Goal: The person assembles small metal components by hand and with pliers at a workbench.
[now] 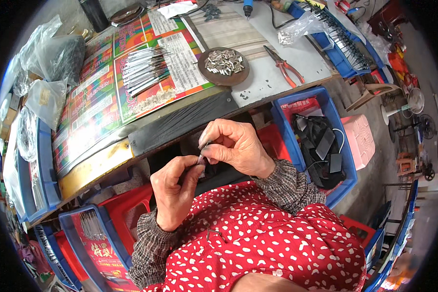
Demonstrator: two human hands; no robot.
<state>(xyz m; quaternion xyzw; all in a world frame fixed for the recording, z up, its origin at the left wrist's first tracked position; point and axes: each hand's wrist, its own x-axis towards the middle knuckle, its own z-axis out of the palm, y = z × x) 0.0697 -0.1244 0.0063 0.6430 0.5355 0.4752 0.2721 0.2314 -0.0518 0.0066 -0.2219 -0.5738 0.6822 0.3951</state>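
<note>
My left hand and my right hand meet in front of my lap, just off the table's near edge. Thumb and forefinger are pinched together on each hand. Between the fingertips shows a bit of something small and pale, mostly hidden, whose kind I cannot make out. Beyond the hands on the table, a round brown dish holds many short silvery metal pieces. Left of the dish lies a bundle of thin silvery rods with dark ends. To its right rest red-handled pliers, jaws pointing away.
A blue bin with black items and a white cable stands right of my lap, beside a pink box. Clear plastic bags crowd the table's left. At the far right, a blue tray holds dark thin parts.
</note>
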